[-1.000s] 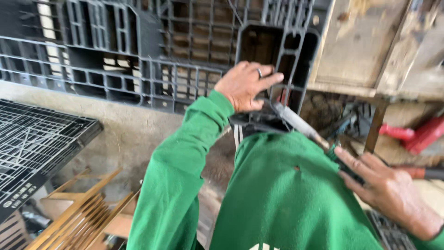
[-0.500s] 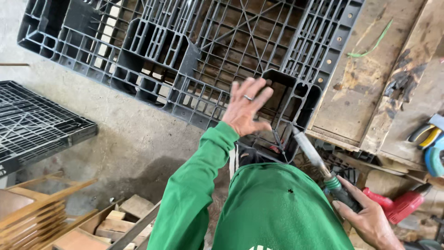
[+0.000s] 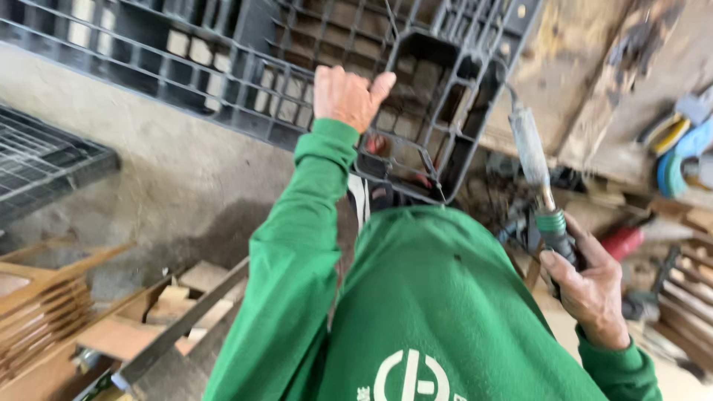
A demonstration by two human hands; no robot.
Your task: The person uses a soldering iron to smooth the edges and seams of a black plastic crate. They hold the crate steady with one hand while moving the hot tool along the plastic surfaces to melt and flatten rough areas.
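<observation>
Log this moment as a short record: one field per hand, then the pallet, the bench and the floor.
left hand: gripping the edge of the dark plastic pallet, fingers curled over a rib
right hand: closed on the handle of a hot-air tool, metal nozzle pointing up toward the pallet corner
pallet: tilted up, open grid facing the camera
bench: worn wood, with blue and yellow tools at right
floor: wood offcuts at lower left; second dark pallet at left
</observation>
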